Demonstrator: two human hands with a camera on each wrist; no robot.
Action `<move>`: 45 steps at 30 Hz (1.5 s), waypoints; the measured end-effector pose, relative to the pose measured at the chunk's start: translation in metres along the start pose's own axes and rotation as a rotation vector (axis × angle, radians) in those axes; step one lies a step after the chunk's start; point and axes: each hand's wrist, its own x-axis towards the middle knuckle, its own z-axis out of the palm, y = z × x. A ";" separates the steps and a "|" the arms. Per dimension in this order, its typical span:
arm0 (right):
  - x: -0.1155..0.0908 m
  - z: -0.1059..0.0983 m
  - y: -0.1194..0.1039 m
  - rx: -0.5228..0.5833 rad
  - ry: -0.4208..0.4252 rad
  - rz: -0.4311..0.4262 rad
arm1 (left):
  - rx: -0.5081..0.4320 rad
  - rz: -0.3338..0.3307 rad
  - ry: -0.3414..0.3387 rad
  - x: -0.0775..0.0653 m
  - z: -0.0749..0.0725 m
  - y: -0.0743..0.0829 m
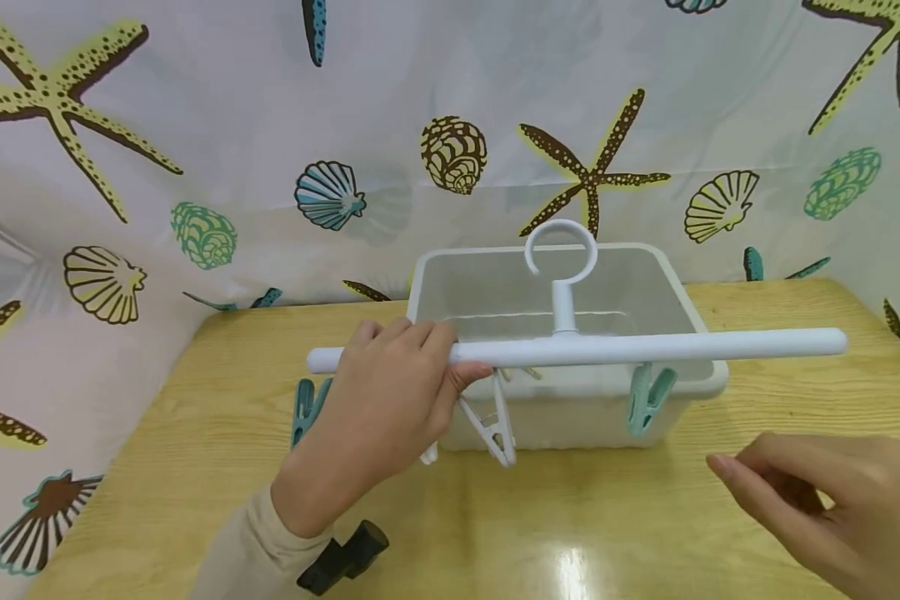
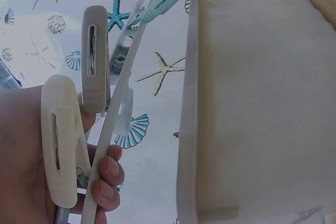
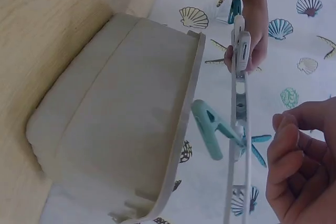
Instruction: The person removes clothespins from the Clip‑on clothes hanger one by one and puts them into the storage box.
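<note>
My left hand [image 1: 397, 392] grips a white clip hanger [image 1: 645, 348] near the left end of its bar, fingers over the top and thumb along the near side. The ring hook stands up from the bar's middle. Below the bar hang a dark teal clip [image 1: 302, 412] at the left, a white clip [image 1: 501, 433] beside the thumb and a mint clip [image 1: 650, 400] towards the right. The left wrist view shows a grey-beige clip [image 2: 94, 59] too. My right hand [image 3: 304, 166] is apart from the hanger, fingers loosely curled, thumb near the index fingertip, nothing seen in it.
Behind the hanger a white plastic bin [image 1: 555, 425] stands on the wooden table [image 1: 217, 417], partly covered by the bar. A cloth [image 1: 255, 125] printed with starfish and shells hangs at the back and sides. A black strap [image 1: 341, 557] sits on the left wrist.
</note>
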 end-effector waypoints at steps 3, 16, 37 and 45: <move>0.008 -0.003 -0.032 0.026 0.022 0.088 | -0.014 -0.006 -0.003 0.001 -0.002 0.001; -0.007 0.043 -0.020 1.052 -0.347 0.635 | -0.049 -0.051 -0.058 0.000 -0.004 0.001; 0.018 0.068 -0.022 1.446 -0.197 0.558 | -0.047 -0.083 -0.161 -0.011 -0.002 -0.003; 0.026 0.066 -0.039 0.598 0.075 0.377 | -0.020 -0.053 -0.109 -0.012 -0.002 -0.002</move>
